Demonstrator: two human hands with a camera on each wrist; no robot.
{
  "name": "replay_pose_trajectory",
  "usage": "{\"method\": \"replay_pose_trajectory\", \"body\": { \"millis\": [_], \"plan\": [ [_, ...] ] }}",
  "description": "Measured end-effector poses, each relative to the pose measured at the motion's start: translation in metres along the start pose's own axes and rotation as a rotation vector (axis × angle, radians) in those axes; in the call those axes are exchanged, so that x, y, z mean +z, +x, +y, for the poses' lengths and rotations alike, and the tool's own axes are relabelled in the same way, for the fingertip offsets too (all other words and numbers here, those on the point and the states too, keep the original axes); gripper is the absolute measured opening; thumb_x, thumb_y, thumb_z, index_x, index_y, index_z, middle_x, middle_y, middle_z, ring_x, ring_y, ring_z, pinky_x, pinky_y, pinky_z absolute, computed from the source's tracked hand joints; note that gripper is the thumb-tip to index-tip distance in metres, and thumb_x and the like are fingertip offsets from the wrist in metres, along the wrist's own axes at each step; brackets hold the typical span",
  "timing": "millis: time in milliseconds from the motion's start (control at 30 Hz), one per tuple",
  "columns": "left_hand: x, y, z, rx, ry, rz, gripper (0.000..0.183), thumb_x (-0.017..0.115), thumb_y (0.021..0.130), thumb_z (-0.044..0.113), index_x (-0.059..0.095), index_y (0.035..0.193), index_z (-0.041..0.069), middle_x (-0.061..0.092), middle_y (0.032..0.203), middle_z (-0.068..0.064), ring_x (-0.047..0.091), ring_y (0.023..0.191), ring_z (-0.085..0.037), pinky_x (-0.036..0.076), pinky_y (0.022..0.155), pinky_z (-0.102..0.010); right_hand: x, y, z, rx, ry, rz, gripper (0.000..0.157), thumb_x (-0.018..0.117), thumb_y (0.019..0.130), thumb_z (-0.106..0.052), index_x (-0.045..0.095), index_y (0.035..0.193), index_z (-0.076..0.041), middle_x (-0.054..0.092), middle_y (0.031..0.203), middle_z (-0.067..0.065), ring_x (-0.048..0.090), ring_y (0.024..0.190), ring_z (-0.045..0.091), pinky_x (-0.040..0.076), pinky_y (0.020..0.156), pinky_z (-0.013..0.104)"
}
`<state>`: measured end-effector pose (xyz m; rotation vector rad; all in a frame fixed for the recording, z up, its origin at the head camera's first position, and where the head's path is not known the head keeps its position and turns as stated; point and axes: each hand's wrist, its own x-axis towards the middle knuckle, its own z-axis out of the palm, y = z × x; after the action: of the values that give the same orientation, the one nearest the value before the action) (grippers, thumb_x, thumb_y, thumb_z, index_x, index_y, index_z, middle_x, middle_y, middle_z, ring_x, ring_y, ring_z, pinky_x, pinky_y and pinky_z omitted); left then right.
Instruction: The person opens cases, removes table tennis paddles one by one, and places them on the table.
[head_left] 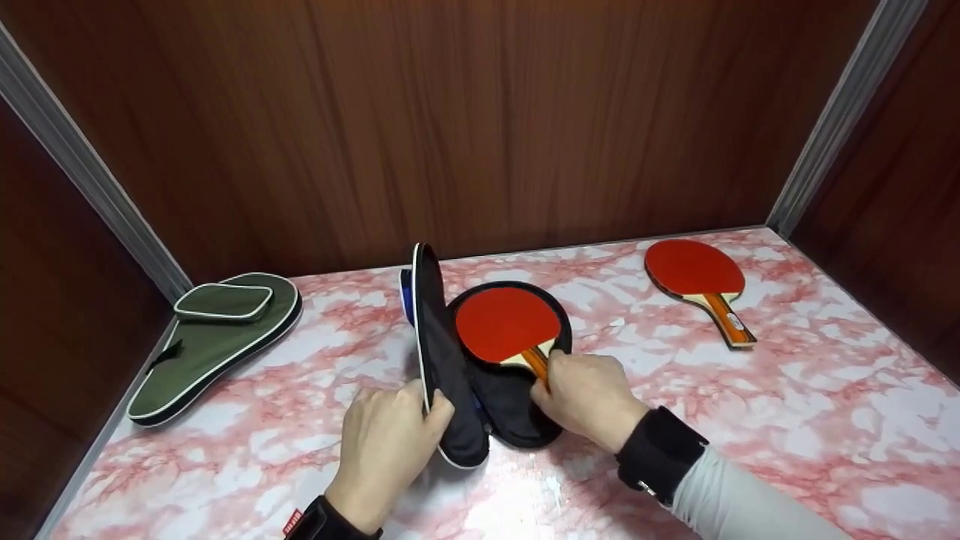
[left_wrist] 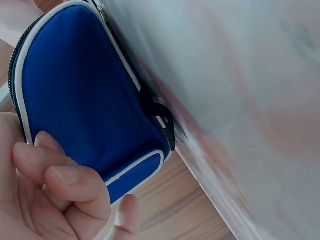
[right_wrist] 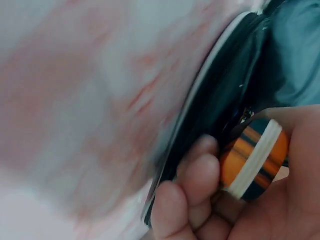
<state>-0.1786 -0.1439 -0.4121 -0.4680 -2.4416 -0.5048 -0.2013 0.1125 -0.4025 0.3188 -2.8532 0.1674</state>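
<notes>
Red paddle (head_left: 508, 325) is over the lower half of the open blue case (left_wrist: 75, 80), near the middle of the far edge of the table (head_left: 750, 450). The left hand (head_left: 394, 431) grips the edge of the raised flap (head_left: 442, 352), and the right hand (head_left: 592, 394) holds the handle (head_left: 535, 363) with curled fingers. For this step, I think it is good to hold the flap upright, and the blade level, so that its smooth rubber does not rub on the zipper teeth (left_wrist: 11, 75). Outside, the case seems to be woven cloth with white piping; inside it is black and looks soft. The handle, probably wooden, has orange, dark and pale stripes and an oval end.
</notes>
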Motion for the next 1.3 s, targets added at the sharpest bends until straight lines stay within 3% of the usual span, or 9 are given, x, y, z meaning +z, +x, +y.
{"method": "replay_pose_trajectory", "body": {
  "millis": [133, 200, 600, 833, 1067, 1200, 1300],
  "plan": [
    [0.000, 0.001, 0.000, 0.026, -0.003, 0.018, 0.041, 0.072, 0.092, 0.023, 0.047, 0.061, 0.020, 0.050, 0.049, 0.000, 0.064, 0.057, -0.040, 0.050, 0.064, -0.053, 0.007, -0.007, 0.006, -0.078, -0.093, 0.257, 0.032, 0.081, 0.094, -0.023, 0.057, 0.082, -0.005, 0.052, 0.054, 0.005, 0.062, 0.048, 0.031, 0.052, 0.046, 0.051],
    [0.000, 0.001, 0.001, 0.030, -0.006, 0.022, 0.042, 0.072, 0.092, 0.023, 0.045, 0.060, 0.021, 0.047, 0.048, 0.002, 0.063, 0.057, -0.041, 0.049, 0.063, -0.053, 0.008, -0.007, 0.010, -0.093, -0.111, 0.316, 0.035, 0.083, 0.094, -0.024, 0.057, 0.082, -0.004, 0.051, 0.053, 0.006, 0.062, 0.047, 0.032, 0.051, 0.044, 0.051],
    [-0.001, 0.000, 0.000, 0.022, 0.032, 0.056, 0.040, 0.071, 0.092, 0.023, 0.048, 0.059, 0.017, 0.055, 0.048, -0.005, 0.065, 0.054, -0.041, 0.051, 0.069, -0.049, 0.004, -0.010, 0.035, -0.150, -0.048, 0.256, 0.035, 0.081, 0.100, -0.024, 0.055, 0.084, -0.007, 0.049, 0.057, 0.003, 0.061, 0.048, 0.032, 0.051, 0.046, 0.050],
    [-0.001, 0.000, 0.000, 0.029, 0.034, 0.072, 0.041, 0.072, 0.091, 0.023, 0.047, 0.059, 0.017, 0.054, 0.047, -0.005, 0.065, 0.053, -0.040, 0.051, 0.069, -0.050, -0.009, -0.011, 0.051, -0.120, -0.028, 0.251, 0.031, 0.077, 0.104, -0.025, 0.058, 0.094, -0.003, 0.046, 0.056, 0.001, 0.060, 0.048, 0.033, 0.050, 0.045, 0.051],
    [-0.001, 0.000, 0.000, 0.028, 0.042, 0.066, 0.041, 0.072, 0.092, 0.023, 0.047, 0.059, 0.017, 0.055, 0.048, -0.006, 0.065, 0.053, -0.038, 0.051, 0.071, -0.049, -0.025, -0.005, 0.089, -0.055, -0.072, 0.269, 0.030, 0.074, 0.105, -0.023, 0.060, 0.094, 0.002, 0.042, 0.056, 0.001, 0.054, 0.045, 0.032, 0.048, 0.041, 0.052],
    [0.000, 0.000, 0.001, 0.030, 0.042, 0.066, 0.041, 0.071, 0.092, 0.023, 0.048, 0.059, 0.016, 0.056, 0.048, -0.006, 0.066, 0.053, -0.037, 0.051, 0.071, -0.048, -0.030, -0.003, 0.118, 0.002, -0.107, 0.309, 0.034, 0.073, 0.105, -0.022, 0.057, 0.088, 0.004, 0.046, 0.055, 0.008, 0.056, 0.046, 0.039, 0.049, 0.041, 0.058],
    [0.000, 0.000, 0.001, 0.032, 0.039, 0.071, 0.040, 0.071, 0.092, 0.022, 0.049, 0.059, 0.016, 0.057, 0.049, -0.007, 0.066, 0.053, -0.037, 0.051, 0.072, -0.049, -0.032, -0.002, 0.138, 0.055, -0.098, 0.293, 0.036, 0.070, 0.106, -0.022, 0.056, 0.089, 0.006, 0.050, 0.059, 0.013, 0.057, 0.049, 0.043, 0.050, 0.044, 0.064]
  ]
}}
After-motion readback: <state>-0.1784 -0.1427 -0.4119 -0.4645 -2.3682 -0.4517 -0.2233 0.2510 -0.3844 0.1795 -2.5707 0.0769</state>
